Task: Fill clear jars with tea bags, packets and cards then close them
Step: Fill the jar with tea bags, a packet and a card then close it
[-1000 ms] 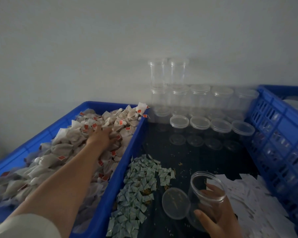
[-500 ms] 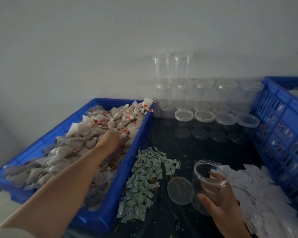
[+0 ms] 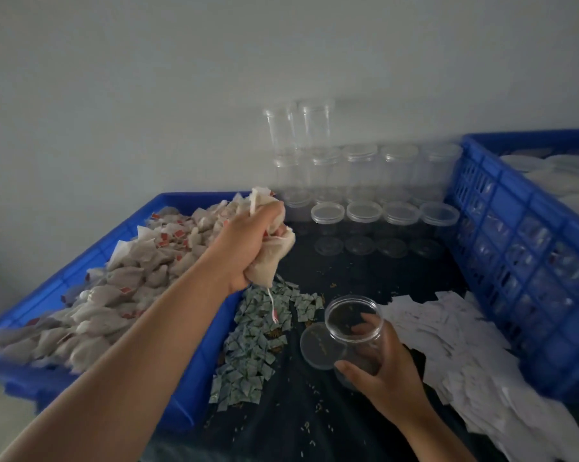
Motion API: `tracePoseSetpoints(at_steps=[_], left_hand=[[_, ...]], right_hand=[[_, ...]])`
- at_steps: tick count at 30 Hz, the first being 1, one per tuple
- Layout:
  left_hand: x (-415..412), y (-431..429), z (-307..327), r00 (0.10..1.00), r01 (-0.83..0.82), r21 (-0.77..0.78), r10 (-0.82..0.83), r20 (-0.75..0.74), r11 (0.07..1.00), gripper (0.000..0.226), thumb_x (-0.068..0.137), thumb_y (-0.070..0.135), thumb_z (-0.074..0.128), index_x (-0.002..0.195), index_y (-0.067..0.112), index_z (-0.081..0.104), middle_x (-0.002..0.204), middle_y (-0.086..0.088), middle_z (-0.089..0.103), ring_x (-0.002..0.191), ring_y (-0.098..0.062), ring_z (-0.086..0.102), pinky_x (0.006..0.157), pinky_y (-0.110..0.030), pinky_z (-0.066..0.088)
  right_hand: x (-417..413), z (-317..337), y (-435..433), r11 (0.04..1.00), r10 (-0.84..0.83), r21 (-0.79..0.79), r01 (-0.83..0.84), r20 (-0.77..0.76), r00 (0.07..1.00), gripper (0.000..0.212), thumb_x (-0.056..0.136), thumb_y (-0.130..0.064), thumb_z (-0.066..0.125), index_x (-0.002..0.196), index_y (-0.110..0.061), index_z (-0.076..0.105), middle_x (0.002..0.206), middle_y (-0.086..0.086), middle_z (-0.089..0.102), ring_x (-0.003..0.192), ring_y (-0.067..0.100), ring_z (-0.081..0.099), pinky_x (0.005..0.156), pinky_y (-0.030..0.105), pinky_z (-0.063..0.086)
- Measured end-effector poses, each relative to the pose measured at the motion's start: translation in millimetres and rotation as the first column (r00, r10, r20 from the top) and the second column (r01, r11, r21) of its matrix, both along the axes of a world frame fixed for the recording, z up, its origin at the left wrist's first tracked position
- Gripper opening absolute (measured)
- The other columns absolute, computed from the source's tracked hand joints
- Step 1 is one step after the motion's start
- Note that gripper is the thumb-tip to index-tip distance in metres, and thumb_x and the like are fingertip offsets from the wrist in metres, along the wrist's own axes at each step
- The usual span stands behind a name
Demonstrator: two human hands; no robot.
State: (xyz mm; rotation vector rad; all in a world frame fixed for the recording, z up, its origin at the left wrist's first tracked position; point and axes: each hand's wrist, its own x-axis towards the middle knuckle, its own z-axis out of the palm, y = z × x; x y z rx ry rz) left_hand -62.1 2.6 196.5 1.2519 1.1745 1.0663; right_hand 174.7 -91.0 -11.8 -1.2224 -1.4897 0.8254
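Left hand (image 3: 248, 248), centre frame, fist clamped on a bunch of tea bags (image 3: 264, 268) over the crate (image 3: 194, 378) edge; one tag string dangles. Right hand (image 3: 385, 368), lower right, wraps the open jar (image 3: 353, 323), mouth tilted left, lid (image 3: 318, 345) beside it. Best: bring fist over the mouth, release low, tuck string in, hold jar steady.
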Motion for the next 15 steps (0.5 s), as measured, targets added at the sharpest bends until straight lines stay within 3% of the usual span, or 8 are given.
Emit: tracePoseSetpoints(at_steps=[3,6,9,13,15], left_hand=[[39.0,-14.5,-22.2,0.990,0.144,-0.139,-0.144,0.005,0.980,0.040,0.097,0.047,0.070,0.065,0.024,0.070,0.067,0.001,0.061,0.054,-0.010,0.057,0.052,-0.025,0.048],[62.4,-20.5,-35.8,0.957,0.203,-0.199,-0.237,-0.165,0.959,0.041,0.103,0.053,0.061,0.085,0.017,0.073,0.073,-0.004,0.068,0.063,-0.016,0.064,0.061,-0.032,0.054],[69.9,-21.2,-38.3,0.911,0.234,-0.189,-0.283,-0.300,0.954,0.047,0.102,0.057,0.058,0.104,0.014,0.075,0.091,-0.008,0.080,0.078,-0.021,0.070,0.075,-0.038,0.056],[67.9,-22.5,-32.6,0.870,0.345,-0.252,-0.409,-0.275,0.904,0.040,0.109,0.049,0.054,0.124,0.014,0.068,0.106,-0.004,0.082,0.090,-0.022,0.081,0.073,-0.034,0.060],[64.5,-21.7,-30.8,0.850,0.351,-0.224,-0.410,-0.330,0.909,0.033,0.109,0.048,0.055,0.126,0.021,0.062,0.106,0.001,0.082,0.090,-0.024,0.082,0.076,-0.037,0.060]], right_hand=[[0.1,3.5,-0.8,1.000,-0.015,0.024,0.014,0.062,0.998,0.079,0.070,-0.057,0.092,0.132,-0.070,0.045,0.130,-0.035,0.064,0.115,-0.009,0.067,0.088,0.005,0.052],[0.0,4.4,-2.3,0.999,-0.017,0.038,0.014,0.092,0.996,0.079,0.073,-0.056,0.092,0.136,-0.066,0.045,0.132,-0.033,0.064,0.118,-0.009,0.065,0.089,0.002,0.048],[1.6,1.8,-1.9,0.999,-0.015,0.040,0.012,0.085,0.996,0.078,0.075,-0.060,0.092,0.139,-0.058,0.046,0.134,-0.026,0.066,0.118,-0.003,0.068,0.090,0.008,0.053],[4.2,-3.3,0.6,0.998,-0.038,0.048,0.036,0.050,0.998,0.075,0.075,-0.061,0.092,0.137,-0.050,0.050,0.129,-0.019,0.070,0.116,0.003,0.071,0.091,0.023,0.061],[4.5,-4.7,1.1,0.997,-0.061,0.053,0.058,0.044,0.997,0.077,0.075,-0.058,0.093,0.138,-0.051,0.048,0.124,-0.019,0.071,0.115,0.004,0.071,0.092,0.022,0.059]])
